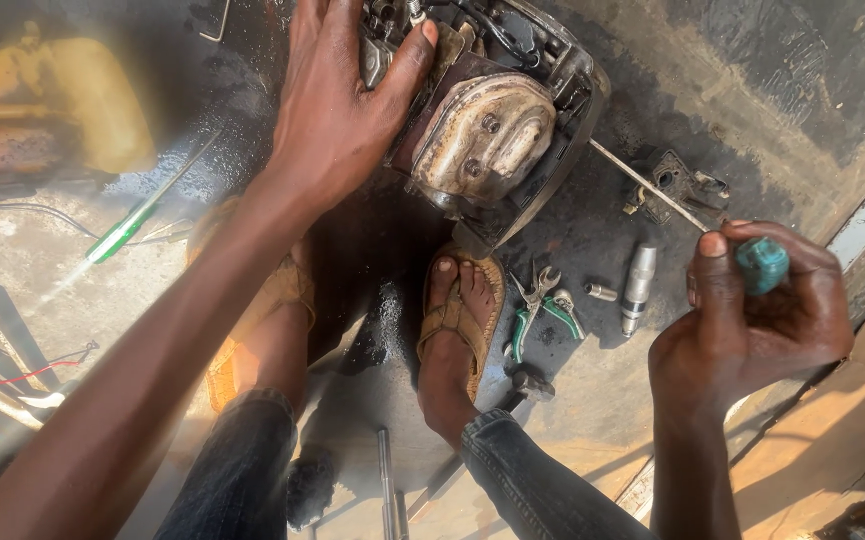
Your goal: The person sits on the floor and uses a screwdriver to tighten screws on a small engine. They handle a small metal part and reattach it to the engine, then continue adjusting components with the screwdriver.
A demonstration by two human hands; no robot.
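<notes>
My left hand (337, 100) lies flat on top of a small greasy engine (492, 120), with its thumb pressed against the engine's upper edge. On the engine's front sits a rusty, rounded metal cover (482, 135) with two bolts. My right hand (752, 320) is closed around the teal handle of a long screwdriver (762, 262). The screwdriver's metal shaft (642, 185) points up and left toward the engine's right side. The tip sits close to the engine's edge.
Green-handled pliers (537, 310), a metal socket (638, 288) and a small black bracket (677, 185) lie on the oily floor right of my sandalled feet (457, 330). A green-handled screwdriver (127, 230) and wires lie at left, near a yellow container (82, 110). Metal rods lie near the bottom.
</notes>
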